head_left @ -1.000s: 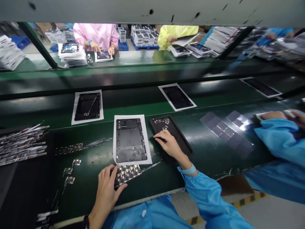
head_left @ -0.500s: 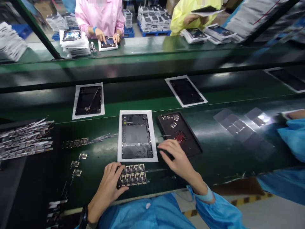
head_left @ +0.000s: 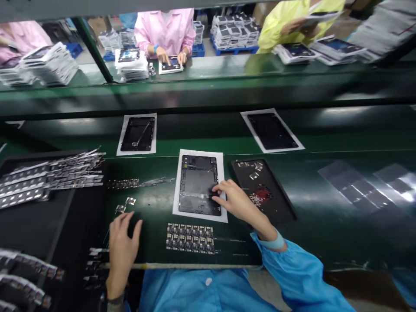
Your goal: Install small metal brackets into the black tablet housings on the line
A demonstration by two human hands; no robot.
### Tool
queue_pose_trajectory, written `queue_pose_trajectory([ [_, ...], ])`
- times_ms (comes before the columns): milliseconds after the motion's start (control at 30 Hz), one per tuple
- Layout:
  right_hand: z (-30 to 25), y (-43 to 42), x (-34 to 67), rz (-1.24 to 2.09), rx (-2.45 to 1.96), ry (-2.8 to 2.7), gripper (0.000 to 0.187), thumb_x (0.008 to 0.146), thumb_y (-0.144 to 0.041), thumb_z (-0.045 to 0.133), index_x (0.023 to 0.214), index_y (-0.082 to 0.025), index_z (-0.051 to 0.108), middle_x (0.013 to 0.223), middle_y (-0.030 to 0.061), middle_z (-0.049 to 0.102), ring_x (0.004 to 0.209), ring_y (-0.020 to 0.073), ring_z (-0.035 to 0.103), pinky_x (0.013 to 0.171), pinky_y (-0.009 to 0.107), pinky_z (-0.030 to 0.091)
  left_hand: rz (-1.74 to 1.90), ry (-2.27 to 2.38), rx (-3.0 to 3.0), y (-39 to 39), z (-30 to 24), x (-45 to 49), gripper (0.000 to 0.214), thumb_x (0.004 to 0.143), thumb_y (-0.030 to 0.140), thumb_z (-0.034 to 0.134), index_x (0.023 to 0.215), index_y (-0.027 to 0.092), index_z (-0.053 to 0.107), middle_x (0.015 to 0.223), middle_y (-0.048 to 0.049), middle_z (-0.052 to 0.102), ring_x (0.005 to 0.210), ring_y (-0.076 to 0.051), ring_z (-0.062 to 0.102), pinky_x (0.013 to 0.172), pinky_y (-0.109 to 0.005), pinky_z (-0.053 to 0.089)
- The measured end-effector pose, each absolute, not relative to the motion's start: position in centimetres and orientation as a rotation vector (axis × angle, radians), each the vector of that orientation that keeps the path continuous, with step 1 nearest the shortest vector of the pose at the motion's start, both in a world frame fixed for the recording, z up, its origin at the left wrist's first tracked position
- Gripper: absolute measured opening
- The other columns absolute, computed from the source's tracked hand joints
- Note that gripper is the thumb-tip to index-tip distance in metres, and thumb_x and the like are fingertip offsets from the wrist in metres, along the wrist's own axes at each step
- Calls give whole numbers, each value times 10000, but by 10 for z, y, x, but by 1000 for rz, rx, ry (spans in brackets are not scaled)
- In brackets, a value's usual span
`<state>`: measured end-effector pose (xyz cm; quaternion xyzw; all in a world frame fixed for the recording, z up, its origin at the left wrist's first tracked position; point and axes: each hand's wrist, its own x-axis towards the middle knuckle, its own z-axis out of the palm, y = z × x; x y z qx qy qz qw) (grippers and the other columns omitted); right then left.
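The shell (head_left: 196, 177) lies face up on a white sheet (head_left: 220, 167) on the desk (head_left: 152, 242), long axis running near to far. The right hand (head_left: 236, 200) is nearer, fingers curled over the shell's right edge; whether it grips anything cannot be told. The left hand (head_left: 124, 242), released, thumb spread, is beside the small boards (head_left: 130, 201).
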<state>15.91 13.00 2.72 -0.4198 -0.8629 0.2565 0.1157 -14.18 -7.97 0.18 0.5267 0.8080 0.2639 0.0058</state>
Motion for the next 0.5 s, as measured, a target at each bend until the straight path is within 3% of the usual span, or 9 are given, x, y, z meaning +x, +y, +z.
queue_pose_trajectory([
  [100,3,119,149,816,-1238,-2539,24,828,-198,623,811,-215,628,771,60,622,791,251,568,738,378,456,750,2795,1457,-95,5,-164,365,937,386,483,1145,134,645,1050,-161,603,1004,-334,566,893,-502,483],
  [200,-8,112,145,820,-1188,-2491,119,854,-228,551,745,-227,600,739,63,607,751,251,562,725,385,444,667,2811,1403,-100,7,-169,342,928,324,490,1180,136,625,1087,-166,610,1018,-330,568,908,-489,485],
  [367,-5,105,153,1079,-1130,-2331,200,909,-372,482,840,-235,610,755,61,674,686,234,611,631,340,475,597,2798,1401,-70,10,-170,322,919,242,508,1207,140,610,1145,-166,607,1073,-321,550,944,-459,470],
  [500,-4,103,158,1295,-1185,-2207,264,883,-431,536,973,-211,652,823,77,768,674,243,682,581,327,480,496,2758,1403,-36,10,-173,226,865,185,569,1068,139,658,1089,-156,626,1043,-320,545,923,-453,462],
])
